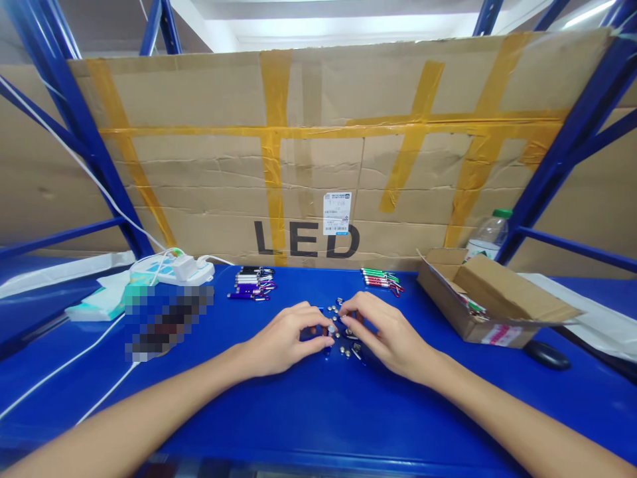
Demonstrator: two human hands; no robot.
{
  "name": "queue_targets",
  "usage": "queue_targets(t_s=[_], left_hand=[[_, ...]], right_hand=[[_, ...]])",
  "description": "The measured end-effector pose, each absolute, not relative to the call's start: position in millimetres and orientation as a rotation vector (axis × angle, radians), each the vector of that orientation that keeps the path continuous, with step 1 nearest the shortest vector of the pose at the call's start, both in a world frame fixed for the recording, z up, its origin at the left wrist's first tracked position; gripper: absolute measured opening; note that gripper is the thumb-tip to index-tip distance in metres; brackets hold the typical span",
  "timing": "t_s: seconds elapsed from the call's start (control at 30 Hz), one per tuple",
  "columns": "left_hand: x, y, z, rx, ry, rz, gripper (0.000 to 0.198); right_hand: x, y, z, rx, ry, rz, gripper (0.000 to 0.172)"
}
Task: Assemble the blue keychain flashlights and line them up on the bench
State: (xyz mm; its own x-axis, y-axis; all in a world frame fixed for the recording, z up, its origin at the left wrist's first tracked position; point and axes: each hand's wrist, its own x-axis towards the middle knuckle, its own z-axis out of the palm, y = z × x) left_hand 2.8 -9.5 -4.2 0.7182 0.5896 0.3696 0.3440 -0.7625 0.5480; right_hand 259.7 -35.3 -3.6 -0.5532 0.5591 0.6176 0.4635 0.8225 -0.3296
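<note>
My left hand and my right hand rest close together on the blue table, fingers curled in a pinch over a small cluster of silver button-like parts. The left fingertips grip a small silver piece; what the right fingers pinch is too small to name. A pile of small keychain flashlights in black and purple lies behind the left hand. A second pile in green and red lies behind the right hand.
An open cardboard box sits at the right with a plastic bottle behind it and a dark mouse beside it. A white power strip with cables lies at the left. A taped cardboard wall marked LED stands behind.
</note>
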Motion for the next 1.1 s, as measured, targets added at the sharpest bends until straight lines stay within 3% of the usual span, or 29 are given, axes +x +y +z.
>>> queue_targets(t_s=[1.1], left_hand=[[0.5,-6.5,-6.0,2.524,0.609,0.777,0.022]], right_hand=[[257.8,-36.2,-9.5,-0.715,-2.304,0.202,0.006]])
